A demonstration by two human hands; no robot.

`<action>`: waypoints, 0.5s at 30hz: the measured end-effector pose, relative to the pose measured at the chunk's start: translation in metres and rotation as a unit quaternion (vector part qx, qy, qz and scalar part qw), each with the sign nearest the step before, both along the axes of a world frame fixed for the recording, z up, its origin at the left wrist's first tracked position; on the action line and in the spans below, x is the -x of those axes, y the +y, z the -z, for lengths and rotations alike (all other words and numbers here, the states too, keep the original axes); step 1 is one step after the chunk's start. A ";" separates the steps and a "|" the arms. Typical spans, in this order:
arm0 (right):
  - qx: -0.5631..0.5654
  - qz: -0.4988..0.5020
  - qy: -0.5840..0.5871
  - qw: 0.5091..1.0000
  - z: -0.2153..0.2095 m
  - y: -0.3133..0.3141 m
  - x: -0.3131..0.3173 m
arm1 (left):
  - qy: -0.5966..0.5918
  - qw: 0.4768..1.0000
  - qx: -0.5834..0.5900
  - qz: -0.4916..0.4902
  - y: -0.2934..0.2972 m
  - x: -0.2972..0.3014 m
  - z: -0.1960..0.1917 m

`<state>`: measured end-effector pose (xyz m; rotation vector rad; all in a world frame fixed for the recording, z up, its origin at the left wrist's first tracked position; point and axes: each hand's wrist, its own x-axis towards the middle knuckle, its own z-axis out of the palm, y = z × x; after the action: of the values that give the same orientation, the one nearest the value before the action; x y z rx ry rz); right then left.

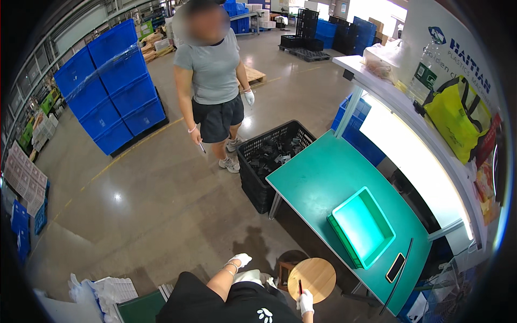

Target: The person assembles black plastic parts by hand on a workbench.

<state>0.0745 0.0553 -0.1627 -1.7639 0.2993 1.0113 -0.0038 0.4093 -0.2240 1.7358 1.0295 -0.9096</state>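
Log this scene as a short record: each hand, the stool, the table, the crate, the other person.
left hand: white-gloved, grip unclear
right hand: white-gloved, holding slim red-and-black object
stool: round wooden top, by right hand
table: green tray, phone
crate: black, dark parts inside
co-worker: standing near crate

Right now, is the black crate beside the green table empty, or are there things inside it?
Not empty: through its open top, the black crate shows a pile of dark pieces. How deep they go, I cannot tell.
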 end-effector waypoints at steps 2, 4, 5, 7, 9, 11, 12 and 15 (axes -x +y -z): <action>0.013 -0.020 -0.015 1.000 -0.016 0.022 -0.018 | -0.037 0.999 -0.007 0.029 -0.003 -0.008 0.002; 0.025 -0.048 -0.031 0.998 -0.012 0.033 -0.022 | -0.040 0.999 0.003 0.008 -0.003 -0.003 0.006; 0.036 -0.065 -0.067 0.995 -0.003 0.039 -0.021 | -0.055 0.998 -0.010 -0.003 0.002 0.012 0.016; 0.063 -0.074 -0.195 0.976 0.051 0.019 -0.026 | -0.059 0.997 -0.027 0.033 0.017 0.008 0.034; 0.079 -0.019 -0.161 0.984 0.048 0.011 -0.021 | -0.151 0.975 -0.138 -0.088 0.014 0.034 0.046; 0.099 0.037 -0.149 0.983 0.044 0.004 -0.013 | -0.141 0.976 -0.081 -0.144 0.047 0.026 0.040; 0.140 0.052 -0.060 0.987 0.025 0.007 -0.011 | -0.118 0.964 -0.030 -0.237 0.055 0.037 0.038; 0.165 0.125 -0.049 0.977 0.022 -0.017 -0.002 | -0.291 0.873 -0.073 -0.384 0.088 -0.003 0.006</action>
<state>0.0763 0.0379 -0.1843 -2.0056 0.6403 0.7201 -0.0006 0.4968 -0.2299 1.3718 1.2267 0.1987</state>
